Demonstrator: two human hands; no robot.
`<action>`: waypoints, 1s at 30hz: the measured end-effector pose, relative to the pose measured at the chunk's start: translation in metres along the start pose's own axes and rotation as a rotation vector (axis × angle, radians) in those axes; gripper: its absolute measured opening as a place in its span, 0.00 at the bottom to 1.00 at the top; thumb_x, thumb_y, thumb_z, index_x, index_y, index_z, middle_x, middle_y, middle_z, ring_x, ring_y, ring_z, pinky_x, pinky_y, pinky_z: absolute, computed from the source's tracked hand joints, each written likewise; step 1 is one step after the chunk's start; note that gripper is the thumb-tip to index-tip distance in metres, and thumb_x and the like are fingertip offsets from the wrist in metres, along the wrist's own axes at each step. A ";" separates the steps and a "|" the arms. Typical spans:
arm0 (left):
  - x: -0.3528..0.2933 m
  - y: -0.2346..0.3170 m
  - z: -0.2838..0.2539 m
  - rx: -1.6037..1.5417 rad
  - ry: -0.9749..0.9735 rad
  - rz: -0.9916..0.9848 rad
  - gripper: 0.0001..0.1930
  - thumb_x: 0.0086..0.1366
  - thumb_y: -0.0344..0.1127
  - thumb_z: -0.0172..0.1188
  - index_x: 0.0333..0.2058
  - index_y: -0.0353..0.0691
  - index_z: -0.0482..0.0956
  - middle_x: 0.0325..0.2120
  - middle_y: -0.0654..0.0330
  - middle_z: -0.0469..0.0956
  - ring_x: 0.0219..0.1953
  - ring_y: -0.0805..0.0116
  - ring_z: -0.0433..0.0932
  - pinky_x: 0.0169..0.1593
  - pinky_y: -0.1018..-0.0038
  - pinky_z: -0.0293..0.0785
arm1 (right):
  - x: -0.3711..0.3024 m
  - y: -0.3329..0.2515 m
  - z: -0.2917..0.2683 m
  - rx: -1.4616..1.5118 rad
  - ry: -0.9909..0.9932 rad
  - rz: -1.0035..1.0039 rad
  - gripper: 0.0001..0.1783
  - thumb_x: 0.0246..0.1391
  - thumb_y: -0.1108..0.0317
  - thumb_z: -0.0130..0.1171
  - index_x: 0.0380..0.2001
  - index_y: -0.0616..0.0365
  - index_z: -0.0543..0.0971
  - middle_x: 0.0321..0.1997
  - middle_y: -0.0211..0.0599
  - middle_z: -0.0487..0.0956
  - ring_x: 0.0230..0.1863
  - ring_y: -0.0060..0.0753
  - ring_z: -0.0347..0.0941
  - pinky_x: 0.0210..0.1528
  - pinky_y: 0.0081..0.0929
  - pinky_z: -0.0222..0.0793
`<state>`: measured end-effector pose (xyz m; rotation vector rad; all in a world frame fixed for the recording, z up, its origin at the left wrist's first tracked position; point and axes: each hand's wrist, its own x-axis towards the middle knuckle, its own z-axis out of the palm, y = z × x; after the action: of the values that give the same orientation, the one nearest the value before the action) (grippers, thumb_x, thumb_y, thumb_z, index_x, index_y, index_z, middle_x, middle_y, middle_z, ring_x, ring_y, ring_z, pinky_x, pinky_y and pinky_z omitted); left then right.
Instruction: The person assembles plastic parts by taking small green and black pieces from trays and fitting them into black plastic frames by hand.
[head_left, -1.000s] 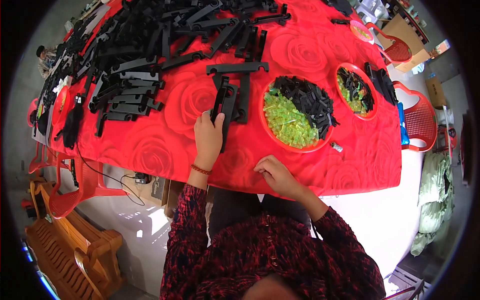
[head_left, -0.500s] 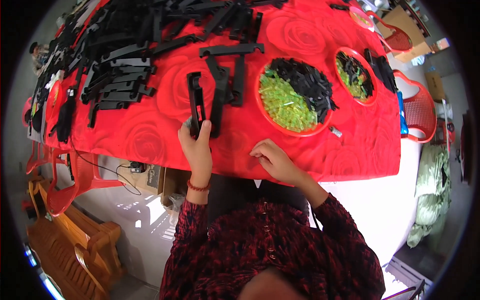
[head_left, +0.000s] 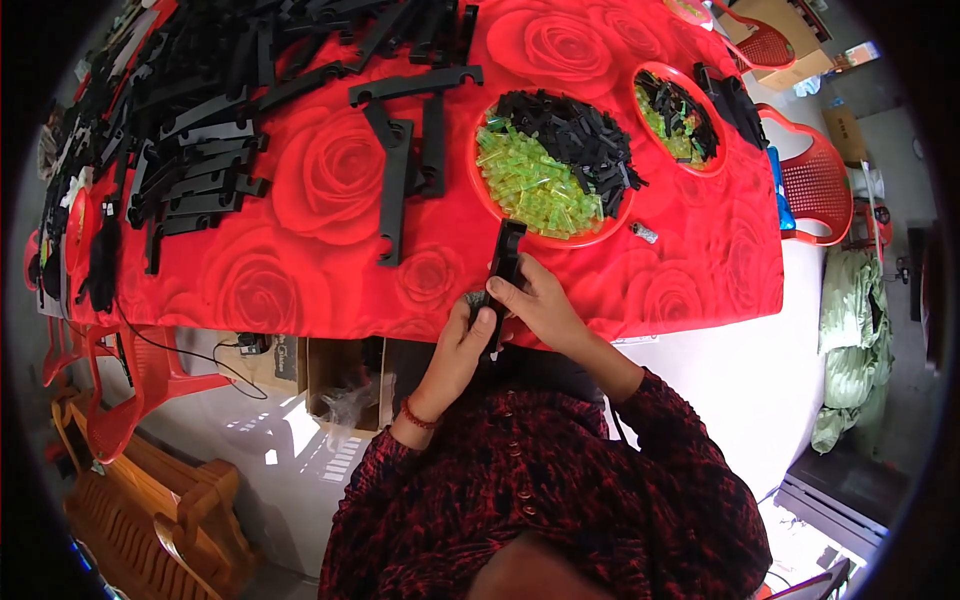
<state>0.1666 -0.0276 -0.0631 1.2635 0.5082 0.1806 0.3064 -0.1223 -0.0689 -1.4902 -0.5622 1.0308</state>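
A long black plastic part stands up between my hands at the table's front edge, its hooked end pointing away from me. My left hand is closed around its lower portion, thumb on top. My right hand grips the same part a little higher, from the right. Just beyond is a red basin with translucent yellow-green tubes on the near left side and small black pieces on the far right. Left of my hands, a similar black part lies flat beside others.
Many black parts are heaped at the far left of the red rose-patterned tablecloth. A smaller red basin sits at the right, and a small silvery item lies nearby. A red chair stands beyond the right edge.
My left hand has brought a black part rightward and nearer to me from beside the loose ones. My right hand has moved onto it. The view has shifted slightly.
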 end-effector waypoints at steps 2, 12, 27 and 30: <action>0.002 -0.004 -0.002 -0.078 -0.023 -0.058 0.23 0.76 0.48 0.45 0.58 0.34 0.65 0.45 0.62 0.73 0.44 0.76 0.73 0.49 0.77 0.71 | 0.000 -0.008 0.001 0.107 0.010 0.051 0.14 0.65 0.59 0.57 0.40 0.60 0.71 0.30 0.24 0.72 0.31 0.16 0.69 0.33 0.21 0.67; 0.032 -0.015 -0.008 -0.451 0.092 -0.091 0.18 0.75 0.46 0.49 0.52 0.38 0.71 0.41 0.58 0.78 0.39 0.66 0.81 0.42 0.68 0.80 | 0.009 -0.021 -0.030 -0.561 0.367 -0.275 0.10 0.65 0.66 0.53 0.36 0.63 0.76 0.31 0.47 0.77 0.34 0.44 0.77 0.34 0.36 0.72; 0.029 -0.024 -0.018 -0.582 0.110 -0.001 0.23 0.71 0.46 0.54 0.58 0.40 0.65 0.46 0.54 0.76 0.42 0.59 0.81 0.42 0.67 0.81 | 0.043 -0.020 -0.059 -1.229 0.641 -0.488 0.13 0.57 0.71 0.62 0.43 0.58 0.71 0.40 0.44 0.75 0.34 0.49 0.77 0.30 0.42 0.74; 0.029 -0.024 -0.022 -0.573 0.086 0.008 0.25 0.71 0.46 0.54 0.60 0.40 0.62 0.46 0.53 0.76 0.43 0.59 0.81 0.43 0.66 0.81 | 0.044 -0.020 -0.058 -1.217 0.643 -0.534 0.11 0.57 0.72 0.61 0.42 0.58 0.72 0.39 0.44 0.75 0.34 0.52 0.77 0.31 0.43 0.74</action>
<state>0.1784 -0.0043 -0.0981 0.7000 0.4807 0.3602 0.3808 -0.1129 -0.0665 -2.3524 -1.1072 -0.3690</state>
